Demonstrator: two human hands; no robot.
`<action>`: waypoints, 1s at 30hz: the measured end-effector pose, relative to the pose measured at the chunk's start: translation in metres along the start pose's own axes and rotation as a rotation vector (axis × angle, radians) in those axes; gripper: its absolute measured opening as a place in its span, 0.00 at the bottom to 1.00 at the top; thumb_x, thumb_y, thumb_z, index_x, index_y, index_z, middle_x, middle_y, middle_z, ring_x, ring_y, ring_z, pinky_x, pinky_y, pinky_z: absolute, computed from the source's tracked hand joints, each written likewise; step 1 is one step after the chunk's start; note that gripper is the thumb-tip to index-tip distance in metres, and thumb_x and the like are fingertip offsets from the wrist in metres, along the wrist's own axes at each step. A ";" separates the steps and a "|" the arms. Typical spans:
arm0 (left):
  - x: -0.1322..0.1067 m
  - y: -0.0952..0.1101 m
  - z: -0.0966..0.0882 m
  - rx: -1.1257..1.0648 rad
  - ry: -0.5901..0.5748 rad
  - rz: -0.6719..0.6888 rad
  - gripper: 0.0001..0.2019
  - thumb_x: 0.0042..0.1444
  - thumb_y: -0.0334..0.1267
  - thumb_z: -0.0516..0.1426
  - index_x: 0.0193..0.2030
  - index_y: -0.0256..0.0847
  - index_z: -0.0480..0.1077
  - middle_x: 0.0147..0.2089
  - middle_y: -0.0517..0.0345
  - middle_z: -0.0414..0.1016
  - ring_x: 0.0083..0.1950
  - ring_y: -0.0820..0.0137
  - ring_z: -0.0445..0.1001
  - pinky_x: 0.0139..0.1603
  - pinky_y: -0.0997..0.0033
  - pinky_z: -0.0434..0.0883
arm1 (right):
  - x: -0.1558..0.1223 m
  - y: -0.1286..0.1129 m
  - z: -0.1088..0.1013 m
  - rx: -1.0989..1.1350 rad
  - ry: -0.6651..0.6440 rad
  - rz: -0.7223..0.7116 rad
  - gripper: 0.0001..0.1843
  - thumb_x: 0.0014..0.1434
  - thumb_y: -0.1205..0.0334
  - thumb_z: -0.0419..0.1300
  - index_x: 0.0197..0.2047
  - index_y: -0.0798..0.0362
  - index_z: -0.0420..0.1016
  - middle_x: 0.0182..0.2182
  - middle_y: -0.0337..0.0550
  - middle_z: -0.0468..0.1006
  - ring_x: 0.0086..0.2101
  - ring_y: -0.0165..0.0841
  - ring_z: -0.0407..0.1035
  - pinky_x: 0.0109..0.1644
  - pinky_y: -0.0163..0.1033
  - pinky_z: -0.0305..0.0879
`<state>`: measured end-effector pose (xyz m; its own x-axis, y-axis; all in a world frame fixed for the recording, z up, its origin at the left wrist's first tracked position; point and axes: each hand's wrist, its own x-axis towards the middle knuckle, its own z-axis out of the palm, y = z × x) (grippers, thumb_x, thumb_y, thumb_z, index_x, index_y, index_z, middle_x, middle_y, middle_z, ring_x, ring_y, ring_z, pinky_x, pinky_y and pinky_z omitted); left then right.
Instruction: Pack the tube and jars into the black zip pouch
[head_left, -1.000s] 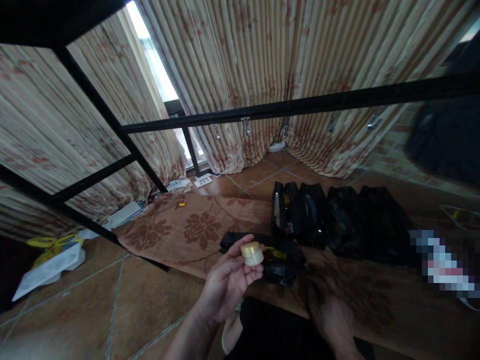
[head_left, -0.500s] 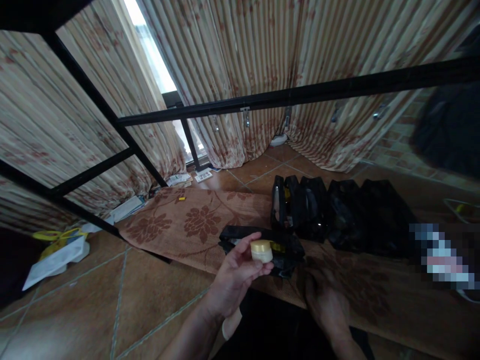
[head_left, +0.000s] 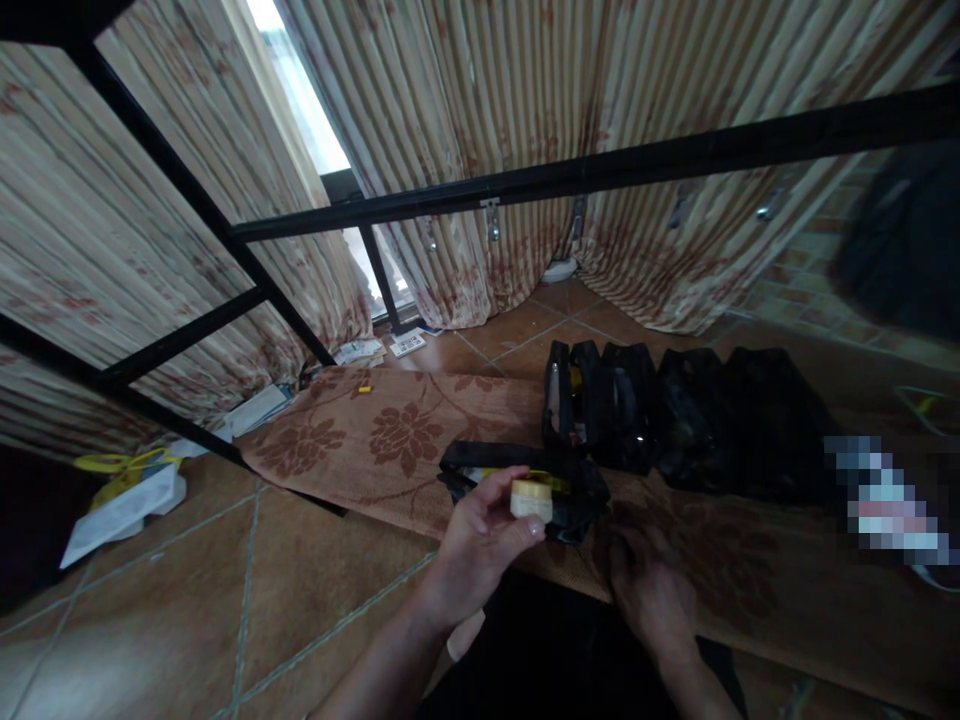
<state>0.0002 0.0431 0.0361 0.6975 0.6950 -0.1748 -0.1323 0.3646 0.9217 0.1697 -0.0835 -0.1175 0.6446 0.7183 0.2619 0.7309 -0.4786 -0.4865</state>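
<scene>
My left hand [head_left: 480, 545] pinches a small pale jar with a yellowish lid [head_left: 531, 499], holding it just above an open black pouch [head_left: 577, 490] that lies on a brown floral mat [head_left: 390, 440]. My right hand [head_left: 649, 595] rests low on the mat to the right of the pouch, in shadow; its fingers are too dark to read. A row of several upright black pouches [head_left: 637, 410] stands behind, further along the mat.
Black metal frame bars [head_left: 525, 185] cross overhead and slant down at the left. Striped floral curtains [head_left: 525, 120] hang behind. Papers [head_left: 259, 405] and a white bag with yellow handles [head_left: 120, 495] lie on the tiled floor at left.
My left hand has carried the jar forward and to the right, from in front of the pouch to right over its opening. The right hand has stayed about where it was.
</scene>
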 end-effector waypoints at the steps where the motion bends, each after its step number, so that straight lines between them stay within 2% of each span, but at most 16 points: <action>1: 0.000 -0.001 0.000 0.006 -0.005 0.005 0.25 0.48 0.35 0.67 0.54 0.42 0.70 0.46 0.56 0.75 0.41 0.72 0.73 0.45 0.72 0.70 | 0.000 0.000 0.000 0.002 -0.002 0.000 0.18 0.64 0.57 0.45 0.43 0.51 0.75 0.47 0.47 0.75 0.41 0.38 0.71 0.43 0.42 0.69; 6: -0.001 -0.002 0.000 0.028 -0.016 0.033 0.25 0.47 0.36 0.68 0.54 0.42 0.70 0.49 0.54 0.75 0.47 0.68 0.73 0.49 0.71 0.69 | 0.000 0.000 -0.001 0.019 -0.011 0.004 0.17 0.64 0.57 0.47 0.44 0.51 0.75 0.47 0.47 0.75 0.43 0.38 0.71 0.44 0.42 0.69; 12: -0.003 -0.001 0.003 0.046 0.016 0.049 0.25 0.47 0.34 0.68 0.53 0.43 0.70 0.46 0.55 0.75 0.45 0.69 0.73 0.46 0.72 0.69 | -0.001 0.000 0.000 0.013 -0.025 0.028 0.18 0.65 0.56 0.46 0.45 0.51 0.75 0.48 0.46 0.74 0.43 0.39 0.72 0.43 0.42 0.69; 17: -0.006 -0.002 0.003 0.196 0.043 0.107 0.25 0.49 0.34 0.66 0.55 0.44 0.70 0.44 0.54 0.75 0.41 0.69 0.72 0.41 0.72 0.69 | -0.001 0.000 0.000 0.028 -0.014 0.015 0.17 0.65 0.57 0.46 0.45 0.51 0.75 0.48 0.46 0.74 0.44 0.38 0.72 0.45 0.42 0.70; 24: -0.008 0.005 0.007 0.499 0.094 0.206 0.23 0.50 0.32 0.62 0.55 0.44 0.70 0.50 0.52 0.71 0.47 0.66 0.71 0.45 0.69 0.70 | -0.001 -0.001 0.000 0.029 -0.027 0.024 0.17 0.65 0.58 0.47 0.45 0.50 0.75 0.48 0.46 0.74 0.43 0.39 0.72 0.46 0.43 0.70; 30: -0.009 0.006 0.007 0.549 0.114 0.222 0.23 0.50 0.32 0.61 0.55 0.44 0.71 0.49 0.53 0.70 0.48 0.66 0.71 0.46 0.68 0.70 | -0.001 -0.001 -0.001 0.027 -0.026 0.024 0.17 0.65 0.57 0.47 0.45 0.51 0.75 0.46 0.47 0.74 0.42 0.39 0.72 0.43 0.43 0.70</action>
<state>-0.0020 0.0343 0.0452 0.6112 0.7908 0.0344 0.1380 -0.1492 0.9791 0.1684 -0.0842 -0.1170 0.6557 0.7197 0.2283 0.7086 -0.4821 -0.5152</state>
